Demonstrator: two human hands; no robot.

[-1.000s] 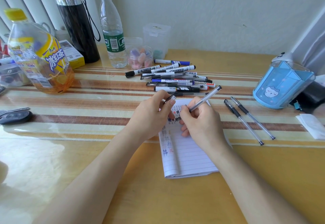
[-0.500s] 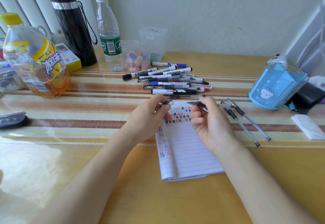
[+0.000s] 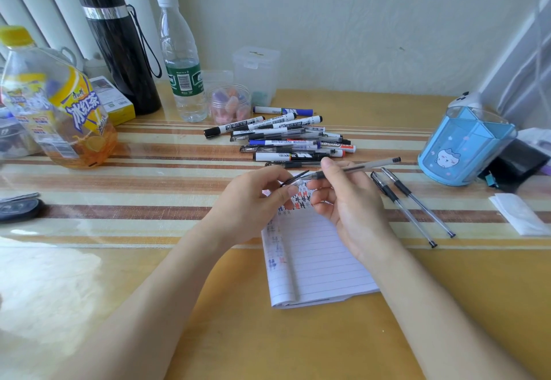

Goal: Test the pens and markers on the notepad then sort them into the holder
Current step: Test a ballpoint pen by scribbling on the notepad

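My right hand [image 3: 348, 203] pinches a clear gel pen [image 3: 369, 166] held level above the lined notepad [image 3: 316, 263], its tip pointing left. My left hand [image 3: 253, 203] pinches the pen's clear cap [image 3: 293, 181] right at that tip. Scribbled test marks run along the notepad's top and left margin. A pile of whiteboard markers and pens [image 3: 283, 141] lies behind the hands. Two black gel pens [image 3: 411, 203] lie side by side to the right. The blue holder [image 3: 465, 147] with a cartoon face stands at the far right.
At the back left stand an iced tea bottle [image 3: 56, 108], a black flask [image 3: 119, 51], a water bottle [image 3: 182, 60], a small jar [image 3: 229, 103] and a clear box [image 3: 256, 72]. A folded tissue [image 3: 518, 214] lies right; a dark key fob [image 3: 18, 209] lies left.
My right hand lifted the pen off the notepad and turned it level. The cap in my left hand has come up to the pen's tip.
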